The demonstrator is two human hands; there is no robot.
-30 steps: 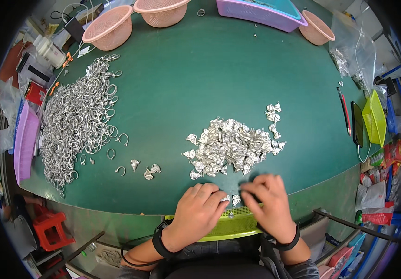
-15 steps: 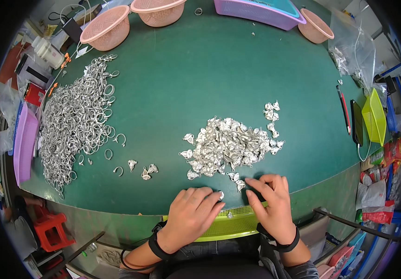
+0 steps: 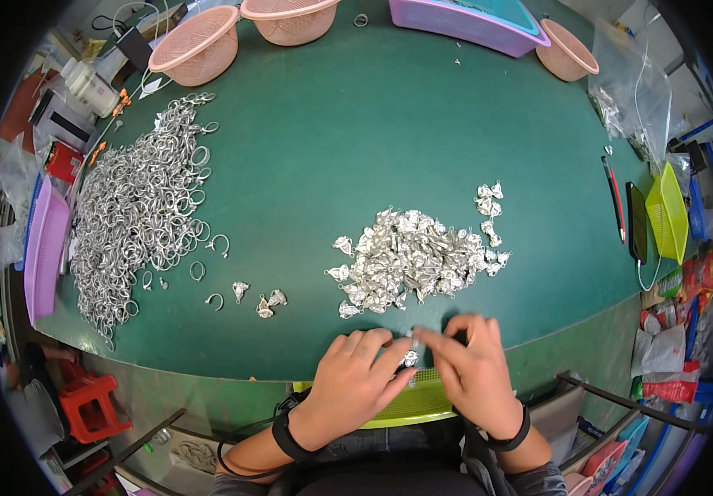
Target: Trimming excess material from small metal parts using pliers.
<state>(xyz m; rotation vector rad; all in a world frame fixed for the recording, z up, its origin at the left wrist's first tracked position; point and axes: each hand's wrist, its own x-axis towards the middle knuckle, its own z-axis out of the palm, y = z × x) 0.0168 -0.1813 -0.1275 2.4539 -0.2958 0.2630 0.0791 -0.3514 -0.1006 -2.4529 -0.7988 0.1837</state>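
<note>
Small silver charms with loops lie in a heap [image 3: 418, 256] in front of me. At the table's front edge, one charm [image 3: 409, 358] sits right by the fingertips of my left hand [image 3: 356, 372], whose fingers are bent with the thumb apart. My right hand [image 3: 480, 376] reaches in from the other side, its index finger stretched toward the charms and slightly blurred, thumb apart. Another charm under that fingertip is too smeared to make out. A yellow-green basket [image 3: 410, 409] is just below the table edge, under both hands.
A large pile of silver rings [image 3: 133, 215] covers the table's left side, with a few loose charms [image 3: 266, 307] nearby. Pink baskets [image 3: 199, 54] and a purple basket [image 3: 472, 29] line the far edge. A pencil [image 3: 615, 198] and phone [image 3: 636, 223] lie right.
My right hand has moved left, close to my left fingertips. The two charms that lay in front of the heap have been drawn toward the table edge.
</note>
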